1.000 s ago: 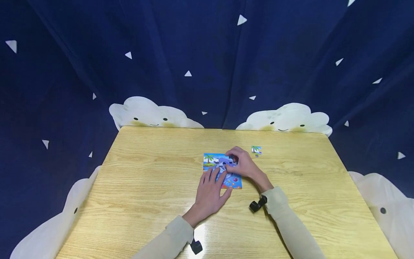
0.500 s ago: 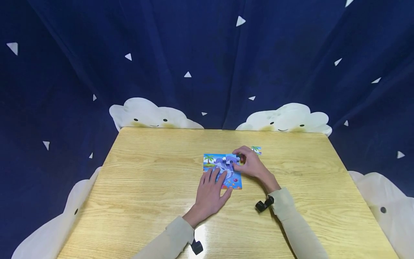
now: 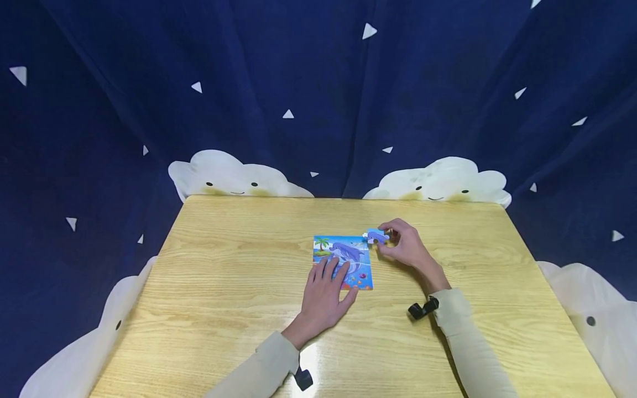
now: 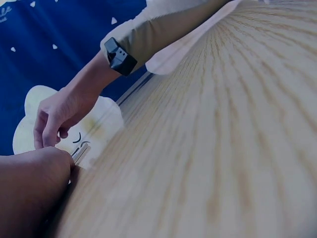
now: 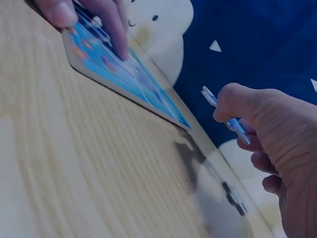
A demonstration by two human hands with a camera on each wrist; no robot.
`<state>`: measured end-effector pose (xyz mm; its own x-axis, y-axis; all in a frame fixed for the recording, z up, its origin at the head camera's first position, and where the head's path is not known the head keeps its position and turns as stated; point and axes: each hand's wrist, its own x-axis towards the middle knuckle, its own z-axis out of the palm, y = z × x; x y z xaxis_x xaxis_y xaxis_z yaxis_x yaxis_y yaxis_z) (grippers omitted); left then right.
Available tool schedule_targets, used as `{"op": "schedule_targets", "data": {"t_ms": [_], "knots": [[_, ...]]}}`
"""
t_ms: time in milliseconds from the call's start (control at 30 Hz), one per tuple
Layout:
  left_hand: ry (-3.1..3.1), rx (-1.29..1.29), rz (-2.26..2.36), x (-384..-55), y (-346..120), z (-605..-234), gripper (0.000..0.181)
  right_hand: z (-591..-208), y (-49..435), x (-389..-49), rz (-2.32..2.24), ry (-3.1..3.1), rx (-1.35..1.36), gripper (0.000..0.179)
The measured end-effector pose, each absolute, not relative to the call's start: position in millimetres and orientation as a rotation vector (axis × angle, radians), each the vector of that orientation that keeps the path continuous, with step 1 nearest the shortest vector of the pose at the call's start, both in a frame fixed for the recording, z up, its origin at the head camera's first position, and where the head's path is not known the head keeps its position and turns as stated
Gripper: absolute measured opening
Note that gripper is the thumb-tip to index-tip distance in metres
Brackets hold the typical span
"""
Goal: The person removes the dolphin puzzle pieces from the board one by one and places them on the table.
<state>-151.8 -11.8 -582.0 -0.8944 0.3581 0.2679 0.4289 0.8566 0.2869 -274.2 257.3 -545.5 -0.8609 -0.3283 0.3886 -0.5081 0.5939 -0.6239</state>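
A dolphin jigsaw puzzle board (image 3: 360, 271), with a palm tree at its upper left, lies on the table. My left hand (image 3: 320, 298) rests on its lower left part with the fingers spread. My right hand (image 3: 410, 246) pinches a blue and purple puzzle piece (image 3: 376, 236) between thumb and fingers, just off the board's upper right corner. The right wrist view shows this piece raised above the table, apart from the board. A loose puzzle piece (image 5: 235, 198) lies on the table below the right hand; the head view hides it.
The wooden table (image 3: 224, 265) extends around the board on all sides. A dark blue curtain (image 3: 249, 83) with white triangles and clouds hangs behind and beside it. Black cameras sit at both wrists.
My right hand has moved right, off the board, lifting the dolphin piece away from the picture. The palm tree piece on the table is now covered from the head view. The left hand stays put.
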Motion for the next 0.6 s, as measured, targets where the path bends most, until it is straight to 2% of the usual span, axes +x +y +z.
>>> {"op": "schedule_targets", "data": {"t_ms": [600], "knots": [[-2.806, -0.609, -0.484, -152, -11, -584, 0.064, -554, 317, -288, 1.106, -2.676, 0.489, 0.038]]}}
